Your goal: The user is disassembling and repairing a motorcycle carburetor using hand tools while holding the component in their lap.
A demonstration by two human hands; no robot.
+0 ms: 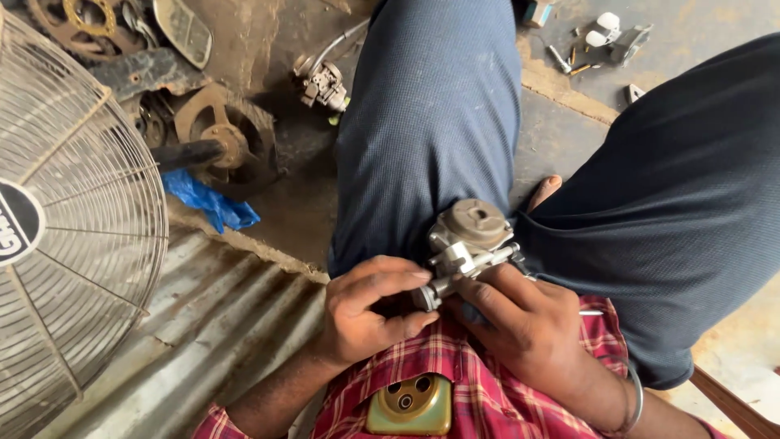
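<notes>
A small grey metal carburettor point(471, 236) with a round cap on top rests in my lap between my thighs. My right hand point(528, 329) grips it from below, fingers wrapped round its lower body. My left hand point(370, 313) pinches a short stub on the carburettor's left end between thumb and fingers. A metal bangle point(635, 398) sits on my right wrist. My legs wear dark blue trousers point(431, 122), and a red checked shirt point(479, 382) shows below with a phone point(410, 404) in its pocket.
A wire-guard fan point(73, 219) stands at the left over a corrugated metal sheet point(203, 325). A second carburettor point(322, 84), a sprocket point(223, 134), a blue plastic bag point(207, 202) and small tools point(605, 45) lie on the dirty concrete floor.
</notes>
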